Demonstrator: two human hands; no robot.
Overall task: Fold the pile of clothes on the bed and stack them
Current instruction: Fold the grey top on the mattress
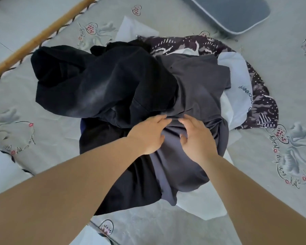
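Your left hand point(147, 135) and right hand point(196, 138) lay side by side on the grey garment point(198, 89) atop the pile of clothes point(113, 85) mid-bed point(42, 121). Fingers point(159, 121) of both were lightly curled, pinching a fold of grey cloth between them. How firm the grip was, you couldn't tell. Lower layers were mostly hidden; the grey bin point(237, 13) was cut off at top.

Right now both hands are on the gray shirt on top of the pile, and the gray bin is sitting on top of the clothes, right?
Not quite. The head view shows both hands, left and right, on the gray shirt, but the gray bin sits on the bedsheet beyond the pile, apart from the clothes.
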